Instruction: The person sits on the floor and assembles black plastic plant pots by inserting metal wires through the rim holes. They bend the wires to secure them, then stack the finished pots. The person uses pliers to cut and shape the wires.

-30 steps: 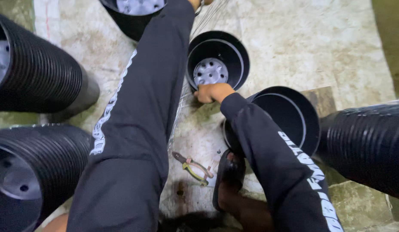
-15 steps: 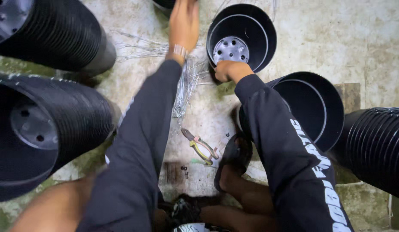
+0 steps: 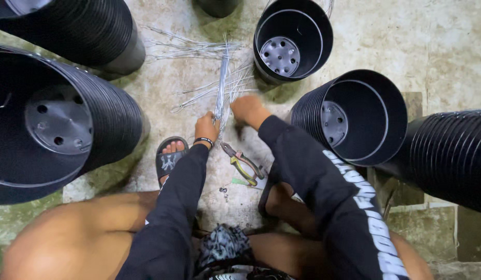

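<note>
Gripping a thin bundle of silvery wires (image 3: 221, 78) in a closed fist, the left hand (image 3: 206, 127) is holding it upright-looking over the middle of the concrete floor (image 3: 437, 46), while the right hand (image 3: 246, 110) just beside it is pressing down among loose wire strands (image 3: 199, 49) — whether its fingers are closed on any I cannot tell. Pliers (image 3: 244, 164) with yellow-green handles are lying near the wrists, and five groups of black plastic pots are ringing the spot — two ribbed stacks (image 3: 95, 31) at left, one pot (image 3: 292, 39) far, two stacks (image 3: 362, 116) at right.
</note>
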